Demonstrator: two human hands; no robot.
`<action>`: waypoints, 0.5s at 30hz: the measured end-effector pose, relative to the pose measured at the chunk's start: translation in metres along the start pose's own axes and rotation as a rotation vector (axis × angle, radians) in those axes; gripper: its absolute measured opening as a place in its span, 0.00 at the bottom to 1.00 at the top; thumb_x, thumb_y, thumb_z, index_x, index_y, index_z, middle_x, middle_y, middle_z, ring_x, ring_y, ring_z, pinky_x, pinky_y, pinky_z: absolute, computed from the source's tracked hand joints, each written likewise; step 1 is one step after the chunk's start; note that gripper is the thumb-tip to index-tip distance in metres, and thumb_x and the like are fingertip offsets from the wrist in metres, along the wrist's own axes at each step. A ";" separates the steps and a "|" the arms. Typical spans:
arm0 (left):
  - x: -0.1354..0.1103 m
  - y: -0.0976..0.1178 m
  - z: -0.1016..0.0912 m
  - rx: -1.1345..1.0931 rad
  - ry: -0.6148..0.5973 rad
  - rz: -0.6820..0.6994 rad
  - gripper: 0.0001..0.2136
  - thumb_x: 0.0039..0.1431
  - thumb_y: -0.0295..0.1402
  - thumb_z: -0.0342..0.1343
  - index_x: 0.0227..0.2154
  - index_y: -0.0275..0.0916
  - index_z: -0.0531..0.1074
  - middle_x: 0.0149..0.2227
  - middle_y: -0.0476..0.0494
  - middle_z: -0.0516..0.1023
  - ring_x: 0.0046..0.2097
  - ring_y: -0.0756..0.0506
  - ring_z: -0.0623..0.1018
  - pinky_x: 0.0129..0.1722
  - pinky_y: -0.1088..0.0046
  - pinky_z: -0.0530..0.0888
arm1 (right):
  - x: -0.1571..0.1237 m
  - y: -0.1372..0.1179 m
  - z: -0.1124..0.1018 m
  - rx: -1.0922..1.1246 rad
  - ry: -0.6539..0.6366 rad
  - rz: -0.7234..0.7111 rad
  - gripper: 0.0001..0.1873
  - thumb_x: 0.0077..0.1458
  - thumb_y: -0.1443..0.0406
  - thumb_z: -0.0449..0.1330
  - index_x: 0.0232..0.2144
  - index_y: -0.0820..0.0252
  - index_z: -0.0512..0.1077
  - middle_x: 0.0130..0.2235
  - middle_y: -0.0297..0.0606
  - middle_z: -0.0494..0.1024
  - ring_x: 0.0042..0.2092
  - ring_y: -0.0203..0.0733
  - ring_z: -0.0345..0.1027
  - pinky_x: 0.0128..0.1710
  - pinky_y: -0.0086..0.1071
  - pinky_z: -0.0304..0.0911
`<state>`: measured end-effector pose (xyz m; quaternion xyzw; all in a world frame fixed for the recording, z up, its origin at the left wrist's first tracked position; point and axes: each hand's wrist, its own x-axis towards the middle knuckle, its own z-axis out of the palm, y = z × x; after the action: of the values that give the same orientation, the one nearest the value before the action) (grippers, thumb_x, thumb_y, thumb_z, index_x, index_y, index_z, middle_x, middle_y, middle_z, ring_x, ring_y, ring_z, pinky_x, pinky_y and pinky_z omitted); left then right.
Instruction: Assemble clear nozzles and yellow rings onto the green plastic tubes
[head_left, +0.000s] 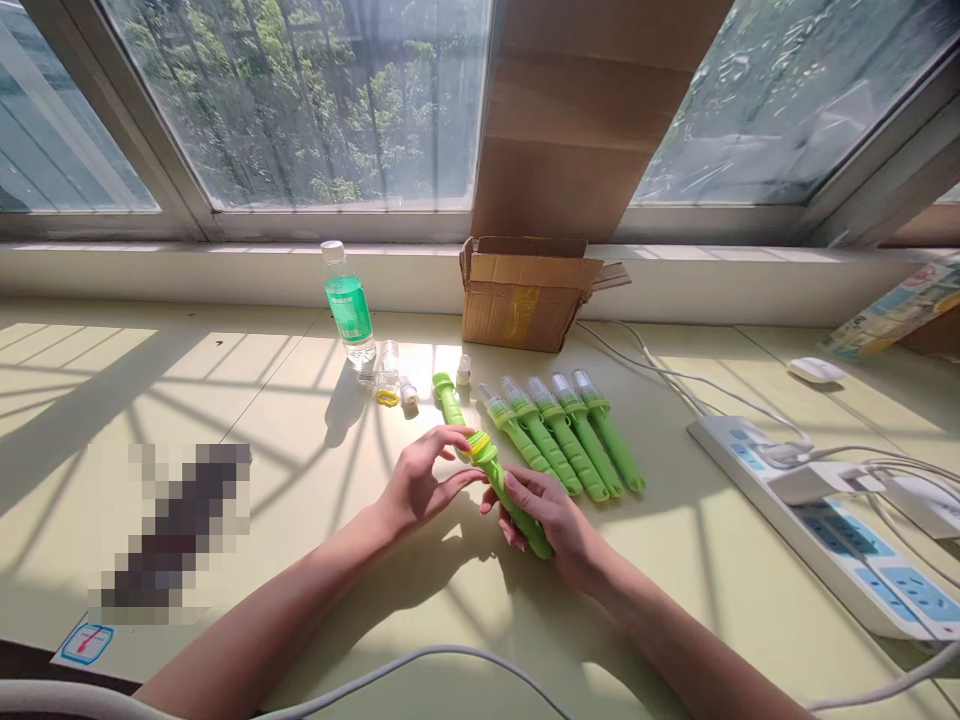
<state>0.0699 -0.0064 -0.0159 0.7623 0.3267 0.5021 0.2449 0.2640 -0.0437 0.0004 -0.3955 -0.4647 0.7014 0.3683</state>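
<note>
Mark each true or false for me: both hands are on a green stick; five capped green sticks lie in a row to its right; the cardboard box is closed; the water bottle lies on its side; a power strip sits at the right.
1. Both hands are on a green stick. True: the left hand fingers its yellow collar, the right hand holds the green stick.
2. Five capped sticks lie in a row to its right. True.
3. The cardboard box is closed. False: its flaps are open.
4. The water bottle lies on its side. False: it stands upright.
5. A power strip sits at the right. True.
</note>
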 end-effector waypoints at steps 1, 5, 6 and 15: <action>0.000 0.000 0.000 0.001 0.004 0.000 0.11 0.55 0.31 0.63 0.38 0.43 0.68 0.46 0.41 0.77 0.46 0.43 0.79 0.38 0.65 0.80 | 0.000 0.000 0.000 0.007 0.004 0.012 0.19 0.59 0.51 0.58 0.33 0.63 0.72 0.34 0.41 0.76 0.22 0.31 0.62 0.19 0.26 0.53; 0.000 0.001 0.000 0.017 0.024 0.004 0.09 0.55 0.31 0.63 0.36 0.42 0.68 0.44 0.42 0.78 0.47 0.43 0.79 0.38 0.65 0.79 | -0.001 -0.002 0.001 0.015 0.015 0.033 0.19 0.59 0.51 0.58 0.30 0.62 0.71 0.31 0.41 0.76 0.22 0.32 0.61 0.20 0.27 0.53; 0.001 0.002 -0.001 0.023 0.025 0.006 0.09 0.55 0.31 0.63 0.36 0.42 0.68 0.44 0.42 0.78 0.47 0.42 0.79 0.38 0.65 0.79 | -0.001 -0.002 0.001 0.015 0.016 0.030 0.19 0.58 0.51 0.58 0.30 0.62 0.71 0.31 0.40 0.76 0.22 0.32 0.61 0.20 0.27 0.53; 0.002 0.007 0.000 0.027 0.041 0.029 0.09 0.54 0.33 0.64 0.35 0.43 0.70 0.43 0.41 0.78 0.47 0.40 0.79 0.40 0.61 0.80 | -0.002 0.001 -0.002 0.018 -0.014 0.030 0.19 0.60 0.50 0.54 0.31 0.61 0.69 0.24 0.39 0.76 0.17 0.32 0.53 0.17 0.28 0.45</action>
<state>0.0719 -0.0092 -0.0097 0.7599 0.3273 0.5166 0.2204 0.2665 -0.0447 -0.0005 -0.3939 -0.4550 0.7139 0.3579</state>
